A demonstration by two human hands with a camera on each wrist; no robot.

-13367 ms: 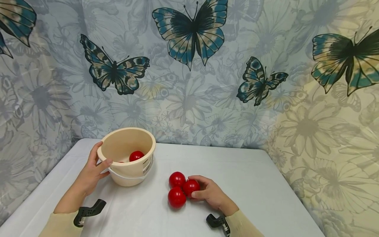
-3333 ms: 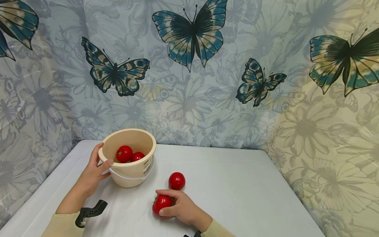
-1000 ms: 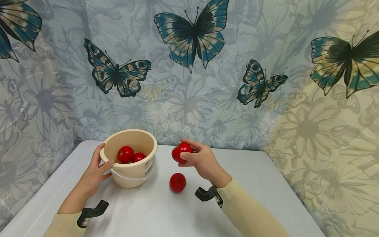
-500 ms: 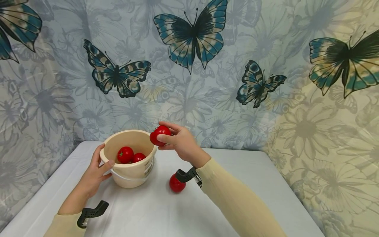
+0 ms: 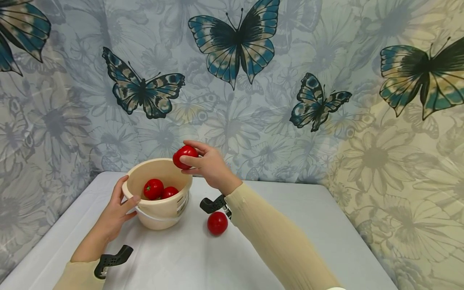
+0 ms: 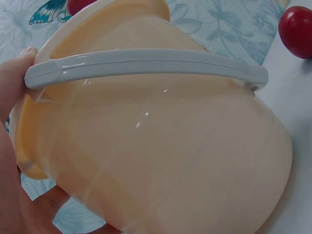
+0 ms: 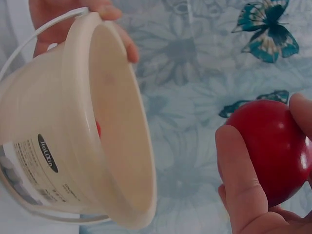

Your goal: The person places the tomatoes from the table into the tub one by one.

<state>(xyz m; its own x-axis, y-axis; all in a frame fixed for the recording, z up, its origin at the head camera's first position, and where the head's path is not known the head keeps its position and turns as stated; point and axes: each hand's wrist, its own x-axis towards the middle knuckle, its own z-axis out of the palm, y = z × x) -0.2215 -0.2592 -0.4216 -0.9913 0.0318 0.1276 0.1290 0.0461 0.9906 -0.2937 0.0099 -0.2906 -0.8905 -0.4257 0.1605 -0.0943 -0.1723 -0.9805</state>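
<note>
A cream bucket with a pale handle and a printed label stands at the table's back left. My left hand grips its left rim, thumb on the near side. Two tomatoes, one with a green calyx and one beside it, lie inside. Over the bucket's right rim, my right hand holds another tomato between thumb and fingers; the right wrist view shows this held tomato apart from the bucket's mouth. One more tomato sits on the table below the right wrist.
A white cloth covers the table. Behind it hangs a butterfly-patterned backdrop. Each wrist carries a black camera mount, the left one low over the table and the right one just above the loose tomato.
Over the last second my right hand has carried the tomato left and up to the bucket's rim. Earlier it lifted that tomato off the table. The left hand has kept its grip.
</note>
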